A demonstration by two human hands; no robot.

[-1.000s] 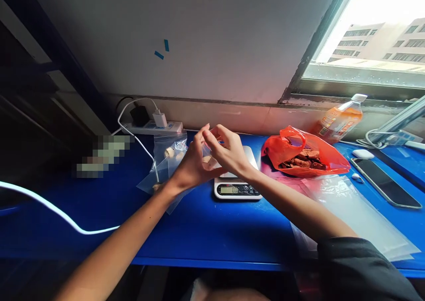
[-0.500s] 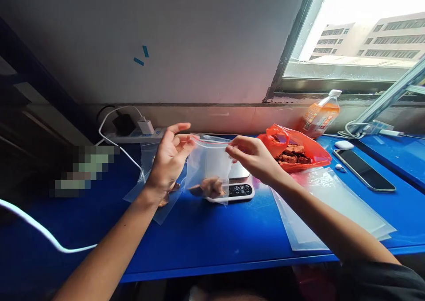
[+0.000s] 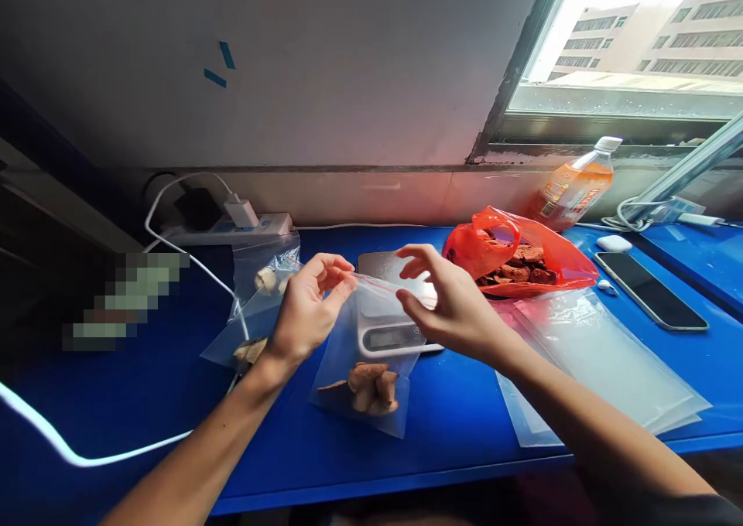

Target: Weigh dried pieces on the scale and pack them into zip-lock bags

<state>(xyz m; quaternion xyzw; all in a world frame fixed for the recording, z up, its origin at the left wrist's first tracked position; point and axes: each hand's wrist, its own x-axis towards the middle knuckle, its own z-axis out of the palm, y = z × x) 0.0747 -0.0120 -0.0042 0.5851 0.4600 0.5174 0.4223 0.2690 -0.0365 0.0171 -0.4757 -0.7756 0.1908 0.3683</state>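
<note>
My left hand [image 3: 307, 305] pinches the top left corner of a clear zip bag [image 3: 337, 348] with a red line along its mouth. Reddish-brown dried chunks [image 3: 374, 391] lie in the bottom of this bag, low over the blue table. My right hand [image 3: 456, 302] is open at the bag's other top end, thumb and fingers apart and curved. Whether its thumb touches the bag edge I cannot tell. Behind the bag stands a small digital scale [image 3: 388, 339], partly seen through the plastic.
Filled clear bags [image 3: 264, 255] lie left, partly behind my left arm. At the right are a red plastic bag [image 3: 566, 271] of brown chunks, flat empty bags [image 3: 604, 363], a phone [image 3: 650, 290], an earbud case [image 3: 614, 244] and a bottle [image 3: 574, 186]. A white cable [image 3: 116, 456] crosses the left side.
The bag has come down and tilted, its chunks now nearer the table's front edge. My right hand has let go of the top edge and spread its fingers. The left still pinches.
</note>
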